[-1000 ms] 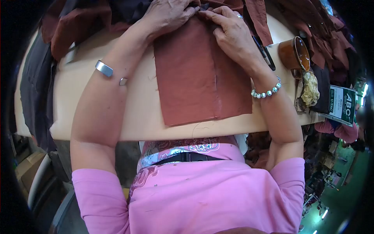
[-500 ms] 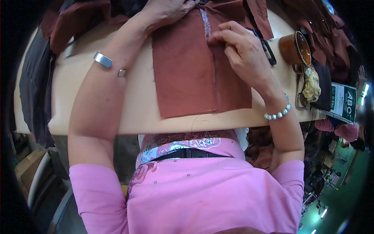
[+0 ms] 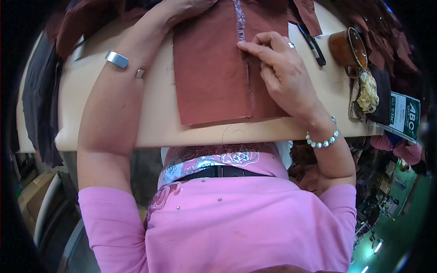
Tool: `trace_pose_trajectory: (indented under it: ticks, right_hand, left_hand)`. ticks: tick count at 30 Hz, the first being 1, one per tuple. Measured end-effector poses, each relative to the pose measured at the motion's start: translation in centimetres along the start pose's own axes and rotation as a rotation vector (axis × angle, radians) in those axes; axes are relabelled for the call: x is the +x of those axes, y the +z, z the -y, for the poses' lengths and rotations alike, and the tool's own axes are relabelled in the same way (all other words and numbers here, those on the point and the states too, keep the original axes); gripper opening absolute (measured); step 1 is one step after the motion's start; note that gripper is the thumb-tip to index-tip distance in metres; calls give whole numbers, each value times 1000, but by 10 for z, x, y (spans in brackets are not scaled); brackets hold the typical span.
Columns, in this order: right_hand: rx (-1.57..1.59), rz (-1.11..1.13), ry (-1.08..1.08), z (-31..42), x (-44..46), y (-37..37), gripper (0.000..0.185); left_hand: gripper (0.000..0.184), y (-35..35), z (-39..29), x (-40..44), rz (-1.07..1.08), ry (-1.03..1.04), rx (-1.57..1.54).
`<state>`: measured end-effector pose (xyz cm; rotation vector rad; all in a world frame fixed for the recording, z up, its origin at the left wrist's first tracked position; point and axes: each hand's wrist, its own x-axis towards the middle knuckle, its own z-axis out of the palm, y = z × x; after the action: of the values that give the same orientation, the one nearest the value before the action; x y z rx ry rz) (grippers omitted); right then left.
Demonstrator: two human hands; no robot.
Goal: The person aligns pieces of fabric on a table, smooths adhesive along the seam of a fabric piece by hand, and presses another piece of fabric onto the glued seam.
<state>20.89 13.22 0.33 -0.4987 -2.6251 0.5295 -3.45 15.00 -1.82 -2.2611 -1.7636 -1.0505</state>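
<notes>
A reddish-brown cloth panel (image 3: pixel 207 82) lies flat on the pale table (image 3: pixel 154 118), with a lengthwise seam down it; the seam's upper part shows a whitish, frayed strip (image 3: pixel 240 22). My right hand (image 3: pixel 284 68) is over the panel's right half, its thumb and index finger brought together at the seam just below the whitish strip. Whether they pinch the seam edge or a thread is too small to tell. At the top edge of the view my left hand (image 3: pixel 191 5) lies on the top of the panel, its fingertips cut off by the frame.
Right of the panel are a black pen-like tool (image 3: pixel 313 45), a brown glazed cup (image 3: pixel 341 48), a crumpled yellowish item (image 3: pixel 368 93) and a green-and-white ABC packet (image 3: pixel 404 113). Brown cloth (image 3: pixel 91 27) heaps at the upper left; dark cloth (image 3: pixel 41 100) hangs over the left edge.
My right hand has moved down from the top of the panel along the seam, uncovering the whitish strip. The panel and table sit higher in view, and my left hand is nearer the top edge.
</notes>
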Motion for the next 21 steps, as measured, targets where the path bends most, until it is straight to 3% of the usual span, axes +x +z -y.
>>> trace_pose_trajectory:
  ticks: [4,7,11,21]
  right_hand:
    - [2,35,-40,17,-30,-6,50]
    - [106,99,-32,20,-30,-15,36]
    - [98,20,49,18,-16,-4,37]
    - [-262,77,-204,44,-60,-4,41]
  left_hand:
    - [13,2,2,1,-8,5,-1]
    - [13,3,1,1,-8,4,25]
    - [12,-1,-2,1,18,-21,-9]
    - [12,-1,-1,3,35,-6,9]
